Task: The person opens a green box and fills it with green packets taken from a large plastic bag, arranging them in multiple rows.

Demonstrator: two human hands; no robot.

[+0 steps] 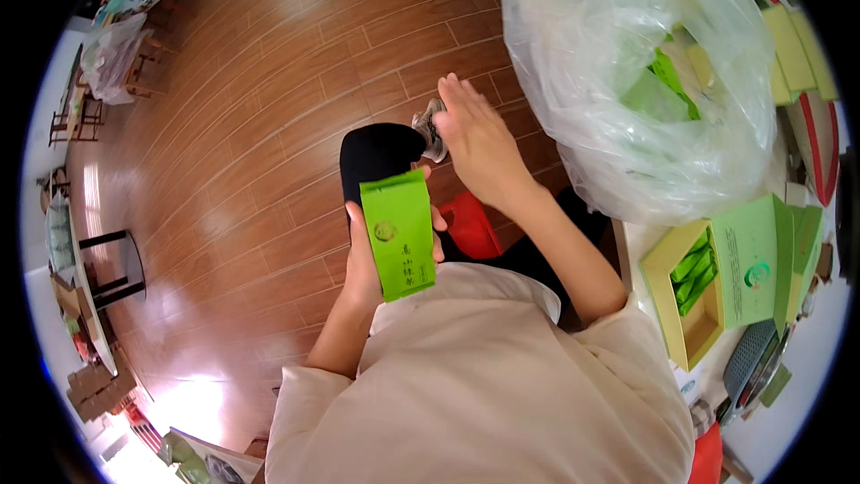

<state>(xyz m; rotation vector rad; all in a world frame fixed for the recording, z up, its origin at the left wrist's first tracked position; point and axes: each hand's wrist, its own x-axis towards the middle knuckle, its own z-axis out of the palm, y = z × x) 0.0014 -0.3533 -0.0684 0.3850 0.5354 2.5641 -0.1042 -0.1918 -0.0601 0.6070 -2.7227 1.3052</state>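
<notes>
My left hand [360, 255] is wrapped round a flat, bright green foil packet [400, 237]. Its printed front faces up, with a round gold emblem and a column of dark characters. A thumb lies along one side and fingertips curl over the other. My right hand [479, 139] is raised above and to the right of the packet, apart from it. Its fingers are stretched out, slightly blurred, and hold nothing. On the table to the right, an open box [678, 305] of pale green card holds several similar green packets [694, 273].
A large clear plastic bag [573, 99] with green packets inside bulges over the table's edge at the upper right. Yellow-green boxes [793, 54] are stacked behind it. A grey basket [749, 360] stands beside the open box. Something red [470, 226] shows by my legs, above the brown tiled floor [269, 125].
</notes>
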